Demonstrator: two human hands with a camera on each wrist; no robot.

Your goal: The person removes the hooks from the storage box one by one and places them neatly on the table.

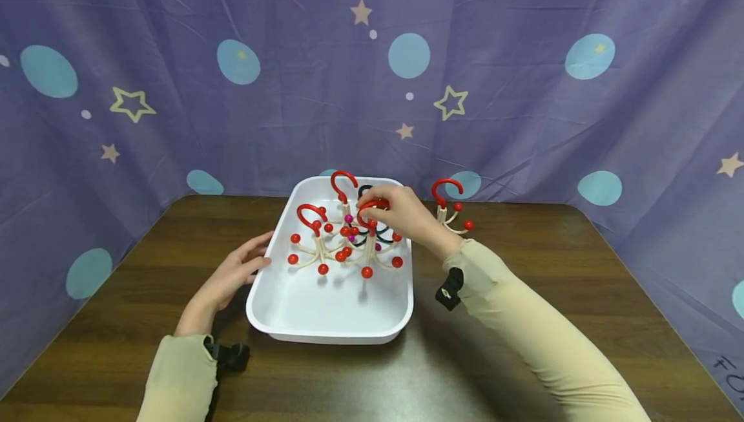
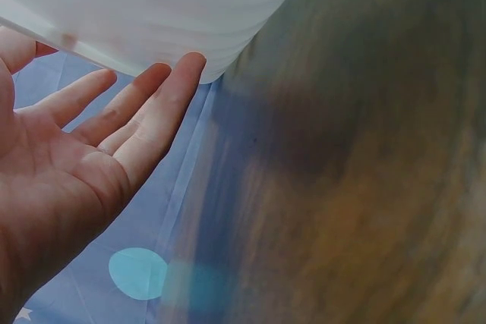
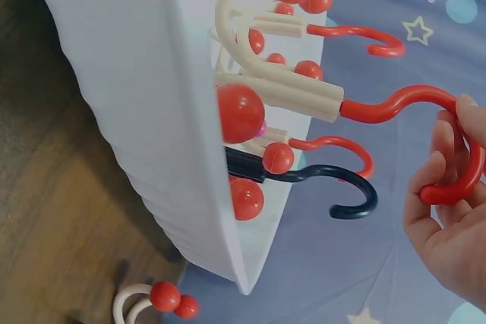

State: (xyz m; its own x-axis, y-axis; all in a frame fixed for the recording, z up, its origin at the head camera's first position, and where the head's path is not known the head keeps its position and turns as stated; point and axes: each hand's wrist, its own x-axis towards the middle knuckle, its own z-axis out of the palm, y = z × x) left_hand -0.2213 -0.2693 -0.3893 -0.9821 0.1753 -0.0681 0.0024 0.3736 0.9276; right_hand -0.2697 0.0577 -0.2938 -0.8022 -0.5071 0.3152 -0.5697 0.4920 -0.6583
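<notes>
A: What's the right hand (image 1: 403, 215) doing?
B: Its fingers (image 3: 437, 176) pinch the red hook of a cream hanger with red ball tips (image 1: 370, 241), standing inside the white tray (image 1: 325, 318) among similar hangers.
A: And the left hand (image 1: 232, 273)?
B: Fingers straight, close together, resting against the tray's left wall on the table (image 1: 523, 357).
</notes>
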